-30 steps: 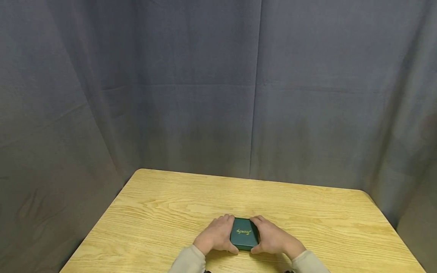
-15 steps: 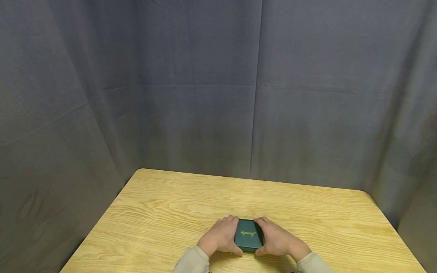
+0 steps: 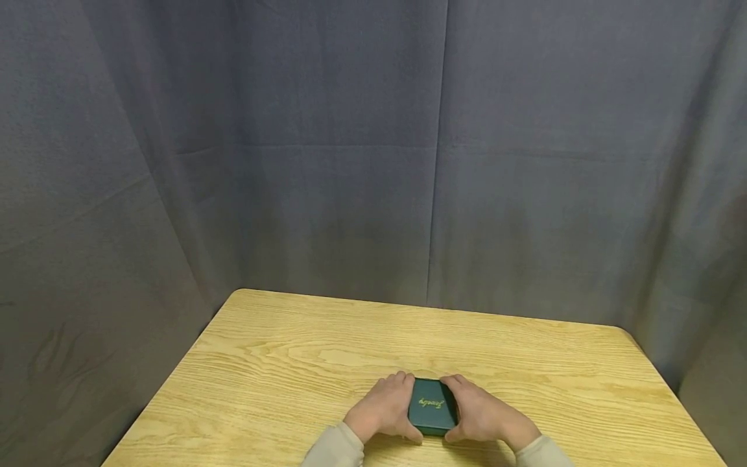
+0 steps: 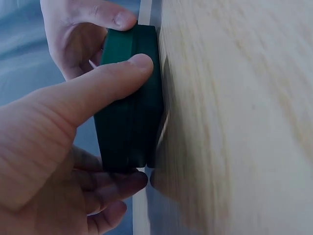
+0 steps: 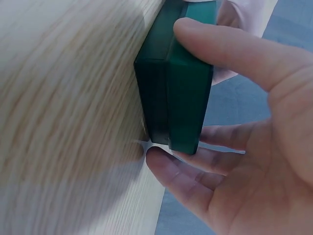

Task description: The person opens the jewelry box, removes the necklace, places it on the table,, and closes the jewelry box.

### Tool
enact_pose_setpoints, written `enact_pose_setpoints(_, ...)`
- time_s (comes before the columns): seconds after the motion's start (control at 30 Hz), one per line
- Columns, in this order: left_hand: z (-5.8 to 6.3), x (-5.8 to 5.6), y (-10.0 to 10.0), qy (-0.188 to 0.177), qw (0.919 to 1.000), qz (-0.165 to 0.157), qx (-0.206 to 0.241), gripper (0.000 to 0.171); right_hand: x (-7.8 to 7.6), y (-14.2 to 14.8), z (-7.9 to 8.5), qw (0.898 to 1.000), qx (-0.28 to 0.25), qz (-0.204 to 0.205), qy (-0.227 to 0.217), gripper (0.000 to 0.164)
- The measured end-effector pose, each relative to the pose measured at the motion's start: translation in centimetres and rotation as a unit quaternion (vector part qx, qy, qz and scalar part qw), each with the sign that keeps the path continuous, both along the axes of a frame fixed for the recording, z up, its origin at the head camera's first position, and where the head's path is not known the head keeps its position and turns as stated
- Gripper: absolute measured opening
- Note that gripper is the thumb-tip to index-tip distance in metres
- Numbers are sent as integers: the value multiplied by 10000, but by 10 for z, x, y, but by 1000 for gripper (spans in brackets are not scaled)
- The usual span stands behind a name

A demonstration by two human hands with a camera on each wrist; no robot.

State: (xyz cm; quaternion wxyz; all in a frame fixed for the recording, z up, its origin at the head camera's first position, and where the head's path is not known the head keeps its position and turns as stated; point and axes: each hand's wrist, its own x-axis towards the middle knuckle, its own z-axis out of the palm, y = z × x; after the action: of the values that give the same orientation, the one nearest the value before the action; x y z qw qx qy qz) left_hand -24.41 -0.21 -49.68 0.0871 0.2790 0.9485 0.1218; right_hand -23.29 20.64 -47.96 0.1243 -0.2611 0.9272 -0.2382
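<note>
A dark green jewelry box (image 3: 433,407) with gold lettering on its lid lies flat, lid upward, close over the table near its front. The lettering appears upside down from the head camera. My left hand (image 3: 388,407) grips the box's left side, thumb on the near face and fingers round the far corner. On the opposite side, my right hand (image 3: 484,412) holds it the same way. The left wrist view shows the box (image 4: 129,112) between the left thumb and fingers; a seam runs along its side. In the right wrist view, the right thumb presses the box's (image 5: 183,98) near face.
The wooden table (image 3: 280,350) has rounded far corners and extends on all sides of the hands. Grey curtains (image 3: 350,162) hang behind it and along both sides. Light sleeves (image 3: 335,447) cover the forearms at the front edge of view.
Both hands have shifted the jewelry box a short way to the right and slightly nearer. Their hold on it looks the same throughout.
</note>
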Motion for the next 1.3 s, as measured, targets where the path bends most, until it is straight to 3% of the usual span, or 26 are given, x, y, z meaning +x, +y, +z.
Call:
enact_pose_setpoints(0.17,1,-3,-3,-307,9993,-97,194,98,0,0,0,9997,113,-84,-179,103)
enact_pose_setpoints(0.3,0,-4,-6,-450,9984,-190,268,108,0,1,-1,9996,218,-98,-125,103)
enact_pose_setpoints(0.43,-1,-2,-7,-495,9982,-242,252,112,0,2,-1,9995,300,-74,-53,104)
enact_pose_setpoints(0.8,0,-1,-10,-445,9983,-249,290,102,3,-1,-2,9980,622,63,74,107)
enact_pose_setpoints(1.3,6,6,-19,-701,9933,-81,920,110,6,0,6,9990,286,136,304,106)
